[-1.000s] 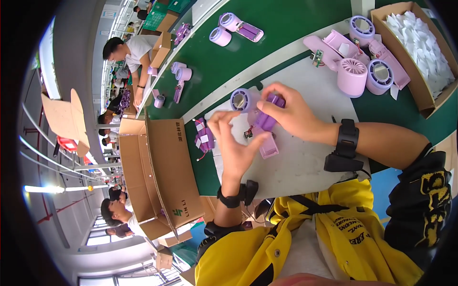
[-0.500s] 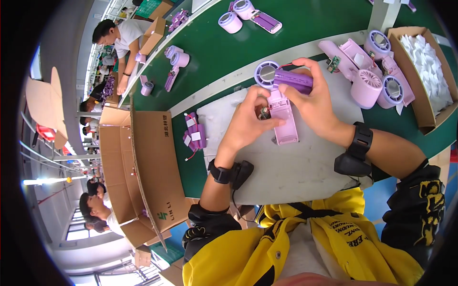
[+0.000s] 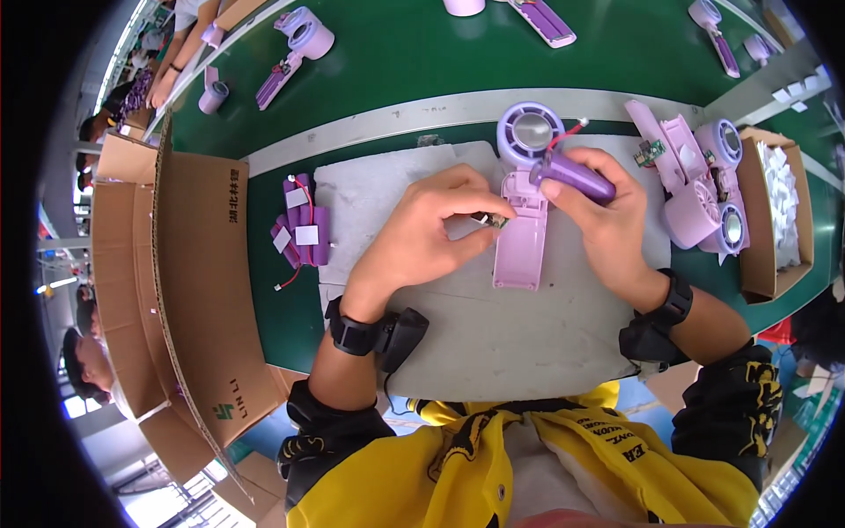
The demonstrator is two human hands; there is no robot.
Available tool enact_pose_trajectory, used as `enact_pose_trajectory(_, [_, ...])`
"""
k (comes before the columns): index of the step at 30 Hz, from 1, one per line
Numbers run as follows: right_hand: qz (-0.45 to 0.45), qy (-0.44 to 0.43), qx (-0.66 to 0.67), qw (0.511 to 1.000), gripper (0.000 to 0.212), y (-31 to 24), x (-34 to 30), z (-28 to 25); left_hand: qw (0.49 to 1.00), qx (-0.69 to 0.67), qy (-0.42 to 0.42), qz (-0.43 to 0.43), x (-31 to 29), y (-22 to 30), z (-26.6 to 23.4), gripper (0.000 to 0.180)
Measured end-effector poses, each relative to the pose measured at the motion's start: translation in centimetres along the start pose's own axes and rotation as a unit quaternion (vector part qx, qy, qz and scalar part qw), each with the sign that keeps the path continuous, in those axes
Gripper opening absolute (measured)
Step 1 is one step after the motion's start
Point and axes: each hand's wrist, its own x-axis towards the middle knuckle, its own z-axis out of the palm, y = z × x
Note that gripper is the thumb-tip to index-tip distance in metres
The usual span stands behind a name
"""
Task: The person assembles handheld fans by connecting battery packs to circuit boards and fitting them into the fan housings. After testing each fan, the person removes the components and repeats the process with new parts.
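Note:
A pink handheld fan (image 3: pixel 519 251) lies on the grey mat with its handle open toward me and its round head (image 3: pixel 532 131) at the far end. My left hand (image 3: pixel 431 227) pinches a small circuit board (image 3: pixel 493 219) over the left edge of the handle. In my right hand (image 3: pixel 603 207) is a purple cylindrical battery (image 3: pixel 576 179), tilted above the handle's upper part. A red wire with a white plug (image 3: pixel 581 124) sticks up from the battery's end. Whether wires join the board to the fan is hidden by my fingers.
Purple batteries with white labels (image 3: pixel 304 231) lie left of the mat (image 3: pixel 414 339). Pink fan parts (image 3: pixel 691 211) are piled at the right beside a carton of white pieces (image 3: pixel 779 211). A large cardboard box (image 3: pixel 207 290) stands at the left. More fans (image 3: pixel 299 53) lie on the green belt beyond.
My left hand has drawn the circuit board up out of the handle's side. The battery has turned, its wired end now toward the fan head. The head view has shifted.

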Motion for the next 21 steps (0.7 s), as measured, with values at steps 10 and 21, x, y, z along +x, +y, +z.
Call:
enact_pose_trajectory(10, [-0.077, 0.000, -0.007, 0.997, 0.018, 0.3, -0.7, -0.3, 0.985, -0.129, -0.039, -0.107, -0.3, 0.5, 0.1, 0.035])
enact_pose_trajectory(21, [-0.313, -0.139, -0.319, 0.884, 0.025, -0.7, -0.8, -0.5, 0.970, -0.217, -0.082, -0.079, -0.4, -0.2, 0.4, 0.024])
